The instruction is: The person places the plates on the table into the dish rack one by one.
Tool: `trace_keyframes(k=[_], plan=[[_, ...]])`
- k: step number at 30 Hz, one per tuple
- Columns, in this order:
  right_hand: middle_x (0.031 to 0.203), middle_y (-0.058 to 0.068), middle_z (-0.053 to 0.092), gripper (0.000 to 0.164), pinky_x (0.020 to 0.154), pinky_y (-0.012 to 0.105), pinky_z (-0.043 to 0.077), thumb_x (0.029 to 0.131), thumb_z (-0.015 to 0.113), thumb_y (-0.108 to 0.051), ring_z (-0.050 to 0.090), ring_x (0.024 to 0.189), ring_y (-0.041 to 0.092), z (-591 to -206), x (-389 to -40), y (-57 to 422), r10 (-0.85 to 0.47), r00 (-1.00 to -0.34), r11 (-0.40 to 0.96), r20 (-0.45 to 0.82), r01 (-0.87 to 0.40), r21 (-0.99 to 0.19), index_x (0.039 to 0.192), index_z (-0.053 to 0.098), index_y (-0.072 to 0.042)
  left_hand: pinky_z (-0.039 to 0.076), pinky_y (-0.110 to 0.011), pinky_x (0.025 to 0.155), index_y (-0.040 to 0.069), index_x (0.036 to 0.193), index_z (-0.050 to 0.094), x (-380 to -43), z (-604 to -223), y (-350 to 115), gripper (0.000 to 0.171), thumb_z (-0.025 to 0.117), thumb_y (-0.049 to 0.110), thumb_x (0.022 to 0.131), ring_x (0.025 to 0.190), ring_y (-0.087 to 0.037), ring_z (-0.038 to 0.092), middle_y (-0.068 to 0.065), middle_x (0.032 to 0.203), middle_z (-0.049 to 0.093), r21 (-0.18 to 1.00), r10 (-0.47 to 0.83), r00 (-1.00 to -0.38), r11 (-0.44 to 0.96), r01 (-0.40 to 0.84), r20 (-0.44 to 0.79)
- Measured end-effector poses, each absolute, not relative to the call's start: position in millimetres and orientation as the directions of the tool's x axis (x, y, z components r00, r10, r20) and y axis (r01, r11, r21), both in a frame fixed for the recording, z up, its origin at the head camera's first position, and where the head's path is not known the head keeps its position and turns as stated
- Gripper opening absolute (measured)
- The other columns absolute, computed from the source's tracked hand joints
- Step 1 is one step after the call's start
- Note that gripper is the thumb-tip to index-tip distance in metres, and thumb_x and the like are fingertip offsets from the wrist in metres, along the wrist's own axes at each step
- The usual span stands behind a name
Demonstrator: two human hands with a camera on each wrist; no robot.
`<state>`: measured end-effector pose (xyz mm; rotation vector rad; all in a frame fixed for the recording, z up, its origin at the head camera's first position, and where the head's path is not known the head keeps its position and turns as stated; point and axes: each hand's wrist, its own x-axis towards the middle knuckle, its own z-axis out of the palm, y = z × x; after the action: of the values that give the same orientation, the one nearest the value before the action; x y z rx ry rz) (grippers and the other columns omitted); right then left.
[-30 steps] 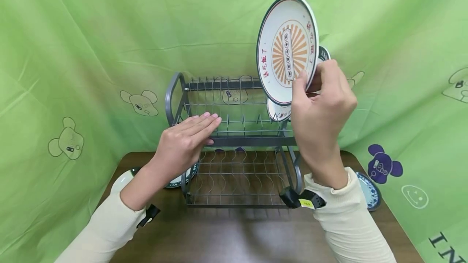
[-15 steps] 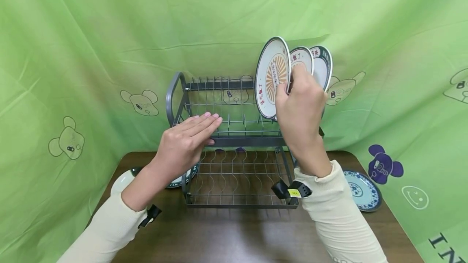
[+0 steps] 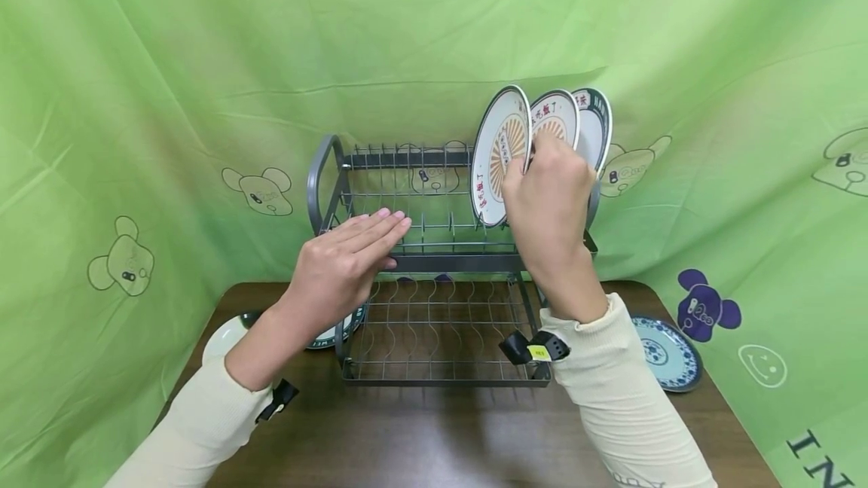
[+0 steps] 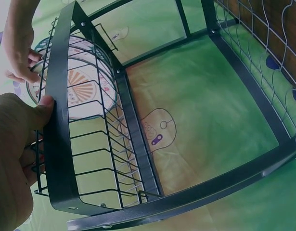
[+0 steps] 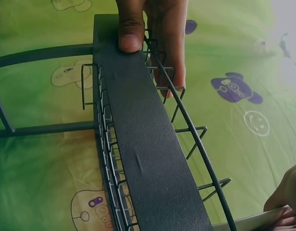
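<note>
My right hand pinches the right rim of a white plate with an orange sunburst and red characters. That plate stands on edge in the upper tier of a dark grey two-tier dish rack. Behind it to the right stand a matching plate and a green-rimmed plate. My left hand holds the rack's front bar, its thumb on the outer face and its fingers on the wire side, as the right wrist view shows. The held plate's right part is hidden by my right hand.
On the wooden table, a blue-patterned plate lies right of the rack. At the left are a white dish and a green-rimmed plate, both partly covered by my left arm. A green printed cloth hangs behind.
My right hand has brought the sunburst plate down from above the rack into its upper tier, to the left of the other plates. The left hand stays in place.
</note>
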<state>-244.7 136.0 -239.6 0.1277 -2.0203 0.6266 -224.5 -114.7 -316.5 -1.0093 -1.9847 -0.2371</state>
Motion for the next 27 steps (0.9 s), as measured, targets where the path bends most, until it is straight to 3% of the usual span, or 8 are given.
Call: trace_keyframes(k=[3, 8, 14, 17, 23, 27], plan=[[0.077, 0.030, 0.069, 0.011, 0.057, 0.047, 0.058, 0.089, 0.062, 0.008, 0.063, 0.061, 0.041, -238.7, -243.2, 137.1, 0.188, -0.531, 0.860, 0.826, -0.317, -0.400, 0.093, 0.068, 0.016, 0.056, -0.041, 0.106, 0.007, 0.134, 0.068, -223.6, -316.0, -114.4, 0.043, 0.076, 0.015, 0.092, 0.121, -0.025, 0.070, -0.011, 0.131, 0.070, -0.202, 0.566, -0.294, 0.654, 0.729, 0.770], [0.074, 0.032, 0.067, 0.019, 0.061, 0.054, 0.060, 0.095, 0.067, -0.002, 0.068, 0.066, 0.048, -234.3, -238.6, 136.9, 0.216, -0.563, 0.865, 0.798, -0.269, -0.423, 0.105, 0.063, 0.013, 0.056, -0.041, 0.106, 0.007, 0.133, 0.069, -223.0, -314.4, -114.2, 0.043, 0.076, 0.015, 0.092, 0.121, -0.026, 0.070, -0.011, 0.131, 0.071, -0.201, 0.563, -0.289, 0.652, 0.731, 0.775], [0.085, 0.036, 0.068, 0.033, 0.071, 0.059, 0.061, 0.107, 0.055, -0.019, 0.069, 0.081, 0.056, -222.0, -226.4, 134.9, 0.231, -0.715, 0.890, 0.659, -0.119, -0.441, 0.112, 0.062, 0.013, 0.056, -0.041, 0.106, 0.007, 0.133, 0.069, -222.6, -313.6, -114.2, 0.042, 0.075, 0.016, 0.092, 0.121, -0.026, 0.070, -0.011, 0.131, 0.070, -0.196, 0.558, -0.293, 0.655, 0.730, 0.777], [0.092, 0.039, 0.069, 0.038, 0.077, 0.063, 0.060, 0.109, 0.048, -0.021, 0.068, 0.087, 0.059, -217.2, -220.9, 134.4, 0.211, -0.770, 0.902, 0.602, -0.084, -0.424, 0.118, 0.063, 0.014, 0.056, -0.042, 0.105, 0.006, 0.133, 0.069, -222.9, -313.7, -114.2, 0.044, 0.078, 0.015, 0.090, 0.121, -0.026, 0.070, -0.011, 0.130, 0.071, -0.193, 0.553, -0.293, 0.657, 0.729, 0.780], [0.108, 0.040, 0.069, 0.039, 0.090, 0.065, 0.056, 0.109, 0.049, -0.017, 0.067, 0.098, 0.059, -218.1, -215.7, 136.0, 0.206, -0.795, 0.879, 0.571, -0.106, -0.465, 0.133, 0.058, 0.011, 0.056, -0.042, 0.106, 0.007, 0.133, 0.069, -223.5, -314.2, -114.2, 0.047, 0.080, 0.015, 0.088, 0.121, -0.025, 0.070, -0.011, 0.130, 0.071, -0.189, 0.554, -0.301, 0.660, 0.727, 0.776], [0.109, 0.038, 0.069, 0.040, 0.089, 0.064, 0.056, 0.107, 0.054, -0.018, 0.068, 0.098, 0.057, -221.6, -214.1, 137.1, 0.219, -0.778, 0.858, 0.589, -0.133, -0.495, 0.136, 0.056, 0.010, 0.056, -0.041, 0.106, 0.007, 0.134, 0.068, -223.3, -314.2, -113.9, 0.048, 0.081, 0.014, 0.088, 0.122, -0.025, 0.069, -0.011, 0.131, 0.070, -0.184, 0.557, -0.310, 0.660, 0.728, 0.770]])
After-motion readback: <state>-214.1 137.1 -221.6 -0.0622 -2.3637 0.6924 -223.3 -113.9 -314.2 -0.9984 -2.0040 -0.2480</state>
